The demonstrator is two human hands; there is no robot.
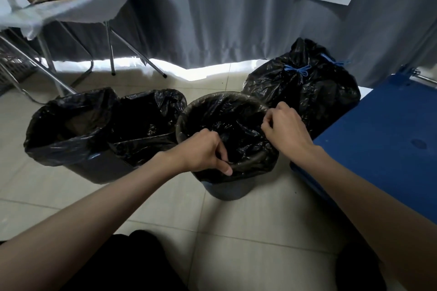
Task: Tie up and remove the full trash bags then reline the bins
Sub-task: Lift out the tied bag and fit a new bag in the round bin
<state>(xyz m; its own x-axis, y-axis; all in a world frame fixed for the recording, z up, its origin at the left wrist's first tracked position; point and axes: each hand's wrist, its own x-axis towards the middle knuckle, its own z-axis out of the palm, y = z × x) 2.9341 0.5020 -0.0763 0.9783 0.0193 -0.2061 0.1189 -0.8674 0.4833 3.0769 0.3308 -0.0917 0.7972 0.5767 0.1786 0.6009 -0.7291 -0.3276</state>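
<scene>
On the pale tiled floor, before a grey curtain, stands a round bin. Both forearms reach forward; the left hand and right hand pinch the glossy, crinkled black liner at its rim.

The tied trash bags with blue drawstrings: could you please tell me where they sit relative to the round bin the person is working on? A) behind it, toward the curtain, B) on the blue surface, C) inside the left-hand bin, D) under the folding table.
A: the tied trash bags stand on the floor beyond the round bin, near the curtain, while the left hand and right hand grip that bin's liner at the rim.
</scene>
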